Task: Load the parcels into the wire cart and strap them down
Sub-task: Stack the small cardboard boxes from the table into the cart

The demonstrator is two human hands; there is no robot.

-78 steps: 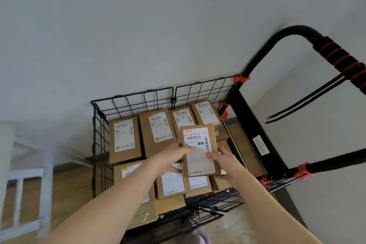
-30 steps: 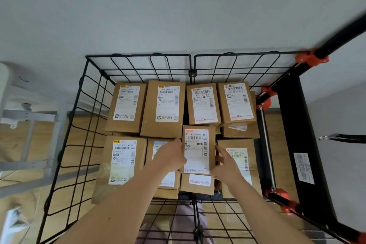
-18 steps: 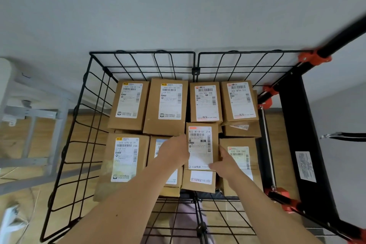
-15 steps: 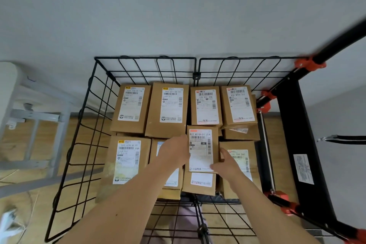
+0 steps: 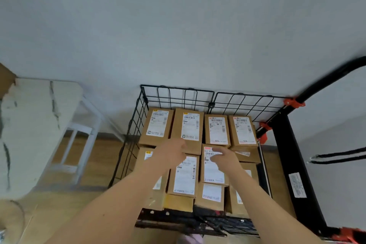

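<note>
The black wire cart holds several brown cardboard parcels with white labels, packed in two rows. The red-tagged parcel lies flat in the near row, on top of another box. My left hand hovers above the parcels to its left with loosely curled fingers and holds nothing. Over the top end of the red-tagged parcel is my right hand, fingers relaxed; the blur hides whether it touches the label. A black strap hangs to the right of the cart.
The cart's black handle frame with orange clips rises at the right. A white marble-topped table stands to the left on the wooden floor. A grey wall is right behind the cart.
Both hands have let go of the red-tagged parcel, which now lies in the near row. My hands have lifted off it and my view has swung back and to the left.
</note>
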